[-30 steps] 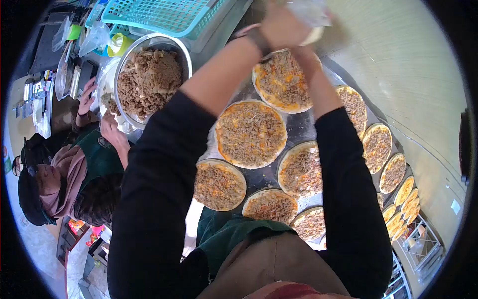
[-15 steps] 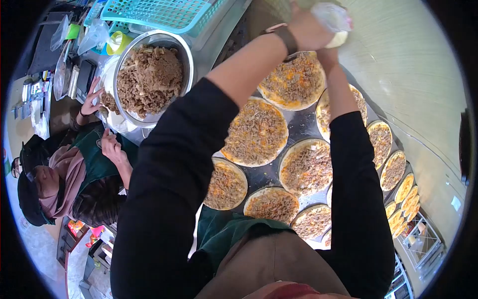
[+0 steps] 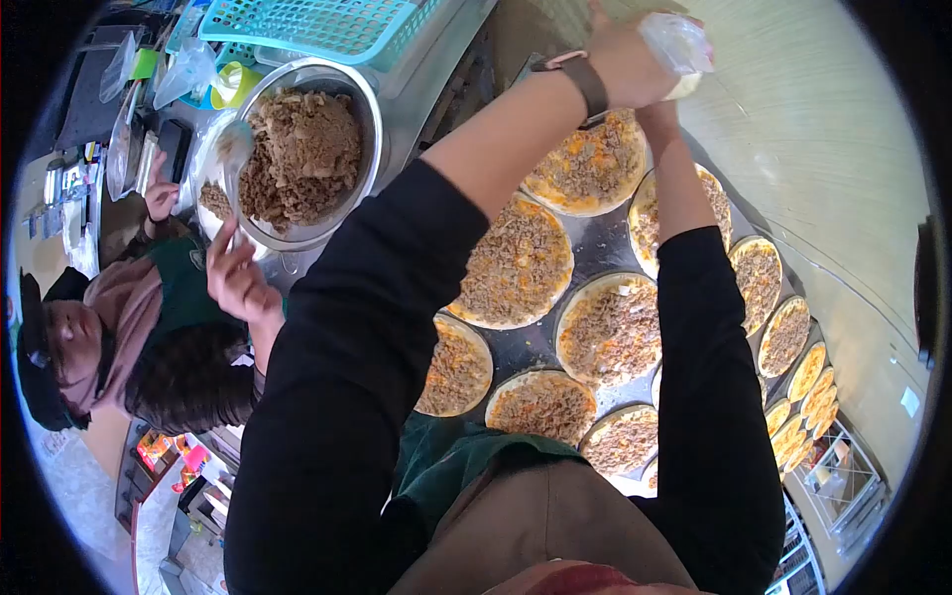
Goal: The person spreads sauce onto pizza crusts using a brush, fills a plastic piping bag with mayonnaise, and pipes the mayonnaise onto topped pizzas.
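My left hand (image 3: 630, 64), with a dark watch band on its wrist, is closed on a clear plastic bag (image 3: 678, 45) that has something whitish in its lower part. My right hand (image 3: 656, 117) is just beneath it, its fingers hidden behind the left hand and the bag. Both hands are above the far end of the work surface. Nearest below them lies a round flat dough (image 3: 587, 164) topped with crumbled brown meat and orange bits. A second topped round (image 3: 511, 263) lies closer to me, and another topped round (image 3: 610, 332) is to its right.
Several more topped rounds (image 3: 783, 337) run off to the right beside a pale wall (image 3: 823, 149). At left, a steel bowl (image 3: 369, 149) holds crumbled meat, with a turquoise basket (image 3: 327, 40) behind it. A co-worker's hand (image 3: 243, 283) is near a spoon (image 3: 233, 164) at the bowl.
My hands and the bag have shifted slightly right. The co-worker's near hand has moved toward the bowl, where a spoon now shows, and their other hand has drawn back left.
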Motion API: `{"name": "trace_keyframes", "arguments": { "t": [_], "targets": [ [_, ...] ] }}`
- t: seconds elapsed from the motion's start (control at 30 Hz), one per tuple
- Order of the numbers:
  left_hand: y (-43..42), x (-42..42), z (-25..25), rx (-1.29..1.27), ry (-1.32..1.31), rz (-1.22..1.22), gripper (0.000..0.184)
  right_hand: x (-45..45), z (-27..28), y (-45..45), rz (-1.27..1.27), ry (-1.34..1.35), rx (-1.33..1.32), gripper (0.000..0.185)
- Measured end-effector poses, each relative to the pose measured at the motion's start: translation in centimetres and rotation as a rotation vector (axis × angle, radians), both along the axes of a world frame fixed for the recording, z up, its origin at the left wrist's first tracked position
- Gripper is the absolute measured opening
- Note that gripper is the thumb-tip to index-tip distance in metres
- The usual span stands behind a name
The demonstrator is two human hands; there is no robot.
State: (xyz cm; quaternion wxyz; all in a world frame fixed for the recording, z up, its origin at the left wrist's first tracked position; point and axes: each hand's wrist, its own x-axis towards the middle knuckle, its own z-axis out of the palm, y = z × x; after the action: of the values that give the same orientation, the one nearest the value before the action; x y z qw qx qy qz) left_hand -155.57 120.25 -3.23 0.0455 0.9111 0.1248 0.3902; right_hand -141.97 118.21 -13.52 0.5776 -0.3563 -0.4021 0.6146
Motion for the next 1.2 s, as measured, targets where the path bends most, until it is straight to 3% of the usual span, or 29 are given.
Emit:
{"name": "trace_keyframes", "arguments": {
  "t": [0.03, 0.2, 0.37, 0.47, 0.53, 0.6, 0.63, 0.7, 0.73, 0.77, 0.83, 0.87, 0.9, 0.97, 1.03, 1.07, 1.1, 1.13, 1.17, 1.2],
  "targets": [
    [-0.6, -0.4, 0.0, 0.140, 0.026, 0.124, 0.024, -1.8, 0.4, -1.2, 0.001, -0.017, 0.007, 0.035],
    [-2.5, 0.9, 0.9, 0.032, 0.123, 0.256, 0.026, -12.9, 2.8, -3.7, -0.016, -0.083, 0.066, 0.035],
    [-3.8, -0.2, 0.0, -0.128, 0.203, 0.433, 0.030, -0.3, -0.5, 0.6, -0.022, -0.187, 0.111, 0.034],
    [-2.9, 0.7, -1.1, -0.072, 0.083, 0.557, 0.025, -0.2, -0.4, -1.0, -0.022, -0.245, 0.133, 0.034],
    [-2.9, -3.8, -0.1, -0.260, 0.017, 0.168, 0.027, -6.1, 0.9, -3.5, -0.030, -0.271, 0.155, 0.034],
    [-3.1, -7.8, 0.7, -0.456, -0.053, -0.052, 0.027, -11.8, 2.5, -5.0, -0.048, -0.295, 0.182, 0.034],
    [-3.6, -7.6, 0.9, -0.456, -0.048, -0.057, 0.027, -12.9, 2.6, -5.5, -0.056, -0.311, 0.190, 0.034],
    [-5.0, -7.7, 1.1, -0.944, -0.204, -0.044, 0.028, -10.6, 1.9, -4.7, -0.068, -0.345, 0.200, 0.034],
    [-4.3, -6.0, 0.2, -0.612, -0.109, -0.024, 0.031, -8.1, 1.2, -3.7, -0.068, -0.365, 0.209, 0.034],
    [-3.7, -4.1, -0.2, -0.611, -0.114, -0.021, 0.031, -4.0, 0.5, -3.7, -0.065, -0.386, 0.220, 0.034],
    [-2.8, -0.8, -0.8, -0.121, -0.081, 0.181, 0.034, -1.0, -0.2, -2.4, -0.059, -0.433, 0.243, 0.034],
    [-2.5, 0.2, -0.8, -0.122, -0.088, 0.185, 0.034, -0.4, 0.6, -2.5, -0.047, -0.360, 0.060, 0.036],
    [-2.3, 1.1, -0.2, -0.027, -0.137, 0.209, 0.025, -0.8, -0.1, -2.6, -0.043, -0.366, 0.059, 0.036],
    [-2.3, 0.6, 1.3, 0.065, -0.181, 0.231, 0.017, -3.5, -3.0, -3.2, -0.109, -0.884, 0.417, 0.044],
    [-3.3, -3.5, 3.6, -0.139, -0.006, 0.274, 0.010, -8.1, -4.2, -3.0, -0.087, -0.913, 0.656, 0.057],
    [-3.7, -4.1, 4.2, -0.134, -0.001, 0.269, 0.010, -9.3, 0.3, -4.6, 0.028, -0.633, 0.447, 0.062],
    [-4.2, -4.6, 4.5, -0.679, -0.256, 0.273, 0.010, -9.6, 5.6, -6.4, 0.140, -0.352, 0.238, 0.067],
    [-4.4, -4.8, 4.6, -1.227, -0.516, 0.263, 0.011, -9.2, 6.8, -6.7, 0.139, -0.352, 0.236, 0.067],
    [-4.2, -4.4, 4.5, -1.229, -0.518, 0.263, 0.011, -8.7, 7.6, -6.9, 0.207, -0.319, 0.120, 0.068],
    [-3.8, -3.6, 4.1, -0.811, -0.427, 0.340, 0.012, -8.3, 8.0, -7.0, 0.277, -0.287, 0.004, 0.069]
  ]
}}
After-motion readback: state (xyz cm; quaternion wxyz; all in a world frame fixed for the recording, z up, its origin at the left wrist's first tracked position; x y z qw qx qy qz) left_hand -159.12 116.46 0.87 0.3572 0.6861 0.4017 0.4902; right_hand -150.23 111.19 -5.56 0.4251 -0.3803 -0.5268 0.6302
